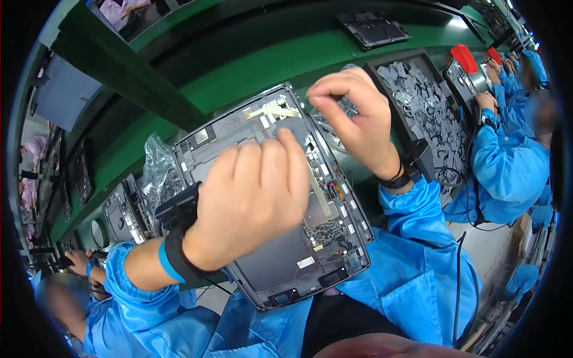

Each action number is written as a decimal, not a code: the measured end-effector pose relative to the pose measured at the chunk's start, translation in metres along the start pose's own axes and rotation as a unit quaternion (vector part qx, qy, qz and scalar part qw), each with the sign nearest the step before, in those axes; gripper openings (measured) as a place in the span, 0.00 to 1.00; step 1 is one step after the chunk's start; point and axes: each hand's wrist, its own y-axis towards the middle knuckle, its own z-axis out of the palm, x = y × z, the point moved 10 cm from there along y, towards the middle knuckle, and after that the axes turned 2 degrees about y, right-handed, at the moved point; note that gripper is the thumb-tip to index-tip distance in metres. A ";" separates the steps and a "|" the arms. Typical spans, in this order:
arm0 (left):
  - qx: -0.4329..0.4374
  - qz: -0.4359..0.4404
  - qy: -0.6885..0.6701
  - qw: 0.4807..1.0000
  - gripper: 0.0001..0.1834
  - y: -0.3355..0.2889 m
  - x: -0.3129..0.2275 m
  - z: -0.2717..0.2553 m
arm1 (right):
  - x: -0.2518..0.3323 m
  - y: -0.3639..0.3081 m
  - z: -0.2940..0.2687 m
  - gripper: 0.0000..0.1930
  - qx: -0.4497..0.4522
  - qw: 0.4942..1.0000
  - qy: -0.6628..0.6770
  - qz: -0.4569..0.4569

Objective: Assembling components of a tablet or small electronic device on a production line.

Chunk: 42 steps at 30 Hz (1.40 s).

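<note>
An opened tablet-like device [268, 256] lies tilted in front of me, its circuit board [328, 232], thin wires and pale tape strips [274, 111] exposed. My left hand [253, 200] is over its middle, back upward, with the fingers curled down. Its fingertips are mostly hidden, so whatever they hold does not show. Beside the device's far right corner, my right hand [361, 116] is raised with thumb and index finger brought together in a pinch. Anything between those fingertips is too small to make out. Both wrists wear dark bands.
Right of the device stands a black tray [412, 140] filled with grey cut pieces [421, 95]. Crumpled clear plastic [160, 170] lies on the left. A green post [128, 74] rises at far left. Another device [373, 30] sits on the green shelf. Co-workers in blue sit on both sides.
</note>
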 end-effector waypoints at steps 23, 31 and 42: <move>0.077 -0.572 -0.170 0.799 0.11 -0.257 0.086 0.037 | 0.000 0.026 0.053 0.12 0.257 0.952 -0.104 0.128; 0.062 -0.528 -0.186 0.826 0.06 -0.245 0.080 0.068 | -0.010 0.018 0.062 0.10 0.258 0.946 -0.147 0.126; 0.076 -0.360 -0.250 0.896 0.08 -0.220 0.057 0.108 | -0.041 0.006 0.055 0.10 0.254 0.941 0.015 0.224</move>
